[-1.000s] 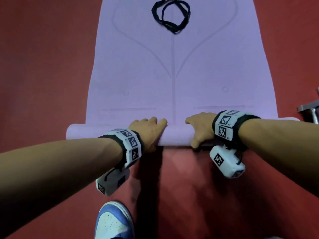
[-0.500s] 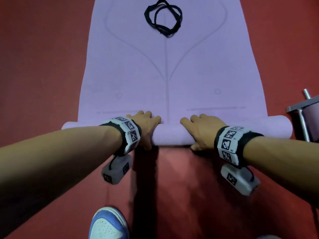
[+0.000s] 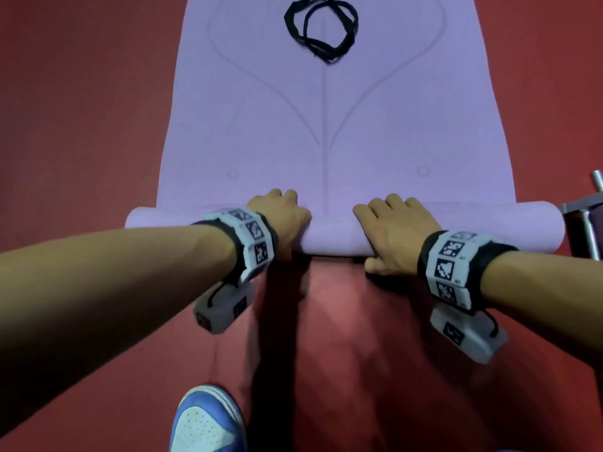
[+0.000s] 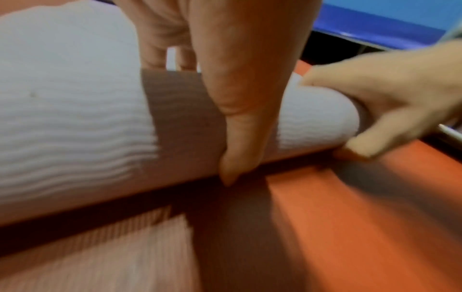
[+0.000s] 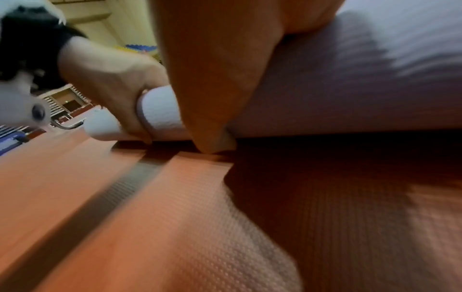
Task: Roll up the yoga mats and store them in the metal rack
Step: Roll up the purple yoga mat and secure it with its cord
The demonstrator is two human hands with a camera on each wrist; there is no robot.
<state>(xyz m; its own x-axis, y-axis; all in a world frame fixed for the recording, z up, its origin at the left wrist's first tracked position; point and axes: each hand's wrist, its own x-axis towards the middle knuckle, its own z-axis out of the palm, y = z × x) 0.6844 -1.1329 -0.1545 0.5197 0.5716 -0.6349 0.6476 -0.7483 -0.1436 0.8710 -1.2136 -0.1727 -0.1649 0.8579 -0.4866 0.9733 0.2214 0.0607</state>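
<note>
On red floor [image 3: 98, 125], hands [image 3: 284, 216] gripping mat roll [image 3: 332, 239]

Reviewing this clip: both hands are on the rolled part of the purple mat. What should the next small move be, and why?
Probably push the roll forward another turn. The left hand and right hand both grip it near its middle, and most of the purple mat lies flat ahead. The black strap sits farther up the mat and will likely need lifting off before the roll reaches it.
</note>
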